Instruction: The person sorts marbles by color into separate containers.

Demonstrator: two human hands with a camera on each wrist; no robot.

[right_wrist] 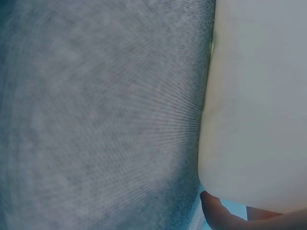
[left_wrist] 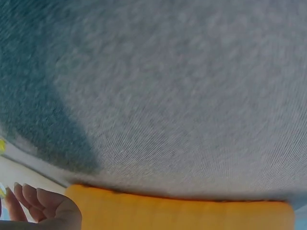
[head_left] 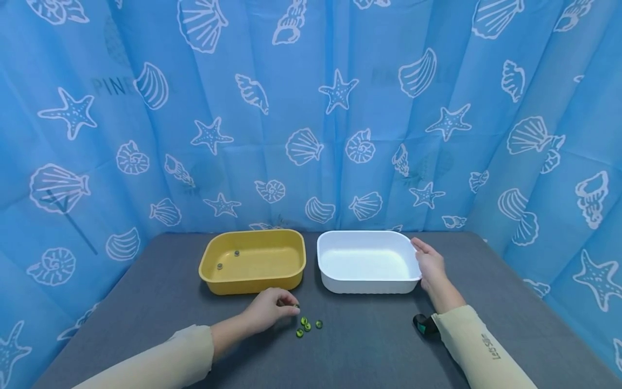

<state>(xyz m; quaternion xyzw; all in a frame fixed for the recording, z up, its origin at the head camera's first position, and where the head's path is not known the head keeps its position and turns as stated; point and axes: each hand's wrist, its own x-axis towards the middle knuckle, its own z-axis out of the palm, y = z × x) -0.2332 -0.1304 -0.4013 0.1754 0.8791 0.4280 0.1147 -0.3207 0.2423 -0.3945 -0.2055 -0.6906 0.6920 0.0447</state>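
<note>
My left hand (head_left: 270,309) is over the table just in front of the yellow tub (head_left: 252,286), its thumb and fingers pinching a small green marble (head_left: 297,306). Several more green marbles (head_left: 307,326) lie loose on the cloth beside those fingertips. In the left wrist view, curled fingers (left_wrist: 33,199) show at the lower left corner, near the tub's orange-looking wall. My right hand (head_left: 431,267) holds the right end of the white tub (head_left: 369,286). The right wrist view has a fingertip (right_wrist: 211,203) against the tub's lower corner; the other fingers are mostly hidden.
Two small grey pieces (head_left: 228,260) lie inside the yellow tub. A black band-like object (head_left: 425,325) is by my right sleeve. Grey cloth (head_left: 369,346) covers the table, and a blue shell-patterned curtain (head_left: 311,119) hangs behind both tubs.
</note>
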